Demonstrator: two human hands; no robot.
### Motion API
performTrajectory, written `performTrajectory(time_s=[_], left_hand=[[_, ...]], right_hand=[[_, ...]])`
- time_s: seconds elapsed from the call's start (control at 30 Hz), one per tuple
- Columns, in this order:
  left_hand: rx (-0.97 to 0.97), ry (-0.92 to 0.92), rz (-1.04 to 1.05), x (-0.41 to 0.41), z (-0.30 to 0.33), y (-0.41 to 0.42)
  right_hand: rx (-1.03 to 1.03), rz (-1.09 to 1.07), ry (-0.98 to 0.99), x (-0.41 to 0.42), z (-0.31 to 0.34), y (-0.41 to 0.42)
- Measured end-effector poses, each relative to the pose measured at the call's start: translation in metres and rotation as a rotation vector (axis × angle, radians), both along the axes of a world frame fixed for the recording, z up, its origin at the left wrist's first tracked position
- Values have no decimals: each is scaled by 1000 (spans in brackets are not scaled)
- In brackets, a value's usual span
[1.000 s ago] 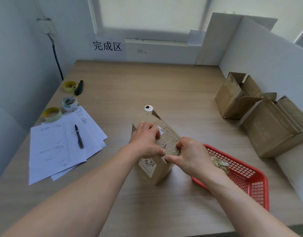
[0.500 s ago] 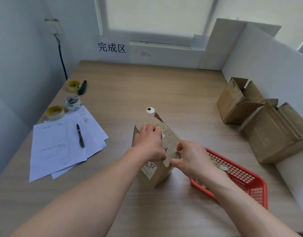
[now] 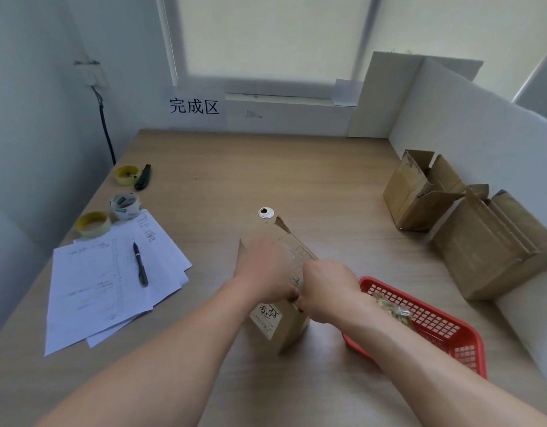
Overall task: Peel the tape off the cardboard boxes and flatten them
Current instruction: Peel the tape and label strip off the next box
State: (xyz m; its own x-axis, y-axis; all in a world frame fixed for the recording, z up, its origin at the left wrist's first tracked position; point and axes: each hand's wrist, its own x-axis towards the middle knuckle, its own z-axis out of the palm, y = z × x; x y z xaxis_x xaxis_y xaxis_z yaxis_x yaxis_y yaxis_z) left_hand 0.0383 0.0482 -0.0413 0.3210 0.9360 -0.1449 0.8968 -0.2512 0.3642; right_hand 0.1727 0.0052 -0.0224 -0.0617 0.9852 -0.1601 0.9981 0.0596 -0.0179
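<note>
A light wooden table [image 3: 266, 167] fills a corner, with pale blue-grey walls [image 3: 34, 118] at its left. Behind it, a window [image 3: 266, 38] with a drawn pale blind lets in soft daylight above a white sill [image 3: 281, 98]. A paper sign [image 3: 194, 106] with black characters hangs below. White partition boards [image 3: 469, 124] fence the right side, and a black cable [image 3: 105, 131] drops from a wall socket [image 3: 90, 72]

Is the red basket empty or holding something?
Holding something: the red basket contains a crumpled pale wad, likely peeled tape.
</note>
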Motion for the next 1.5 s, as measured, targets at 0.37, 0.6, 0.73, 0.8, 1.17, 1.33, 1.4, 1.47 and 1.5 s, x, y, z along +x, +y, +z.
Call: performTrajectory(time_s=[0.37,0.6,0.73,0.8,1.17,1.33,1.4,1.47,1.5], left_hand=[[-16,-12,-33,-3,-2,6],[-19,-19,-42,-4,-4,9],[-22,-55,-31,-3,-4,10],[-16,-69,-27,-3,-6,10],[-30,-73,-7,-4,-7,8],[-56,-67,25,-6,-2,3],[-70,-55,32,-5,2,4],[-95,-39,44,-4,5,4],[-106,-32,52,-3,6,3]], right_hand=[[-196,43,-61,14,20,17],[-199,48,-111,-1,23,26],[-68,42,-123,-7,13,14],[-4,25,-89,-5,9,8],[174,-205,412,31,-22,-22],[165,-73,392,31,-30,-16],[210,-28,522,35,-34,-21],[302,-42,714,39,-42,-34],[334,-115,828,41,-48,-42]])
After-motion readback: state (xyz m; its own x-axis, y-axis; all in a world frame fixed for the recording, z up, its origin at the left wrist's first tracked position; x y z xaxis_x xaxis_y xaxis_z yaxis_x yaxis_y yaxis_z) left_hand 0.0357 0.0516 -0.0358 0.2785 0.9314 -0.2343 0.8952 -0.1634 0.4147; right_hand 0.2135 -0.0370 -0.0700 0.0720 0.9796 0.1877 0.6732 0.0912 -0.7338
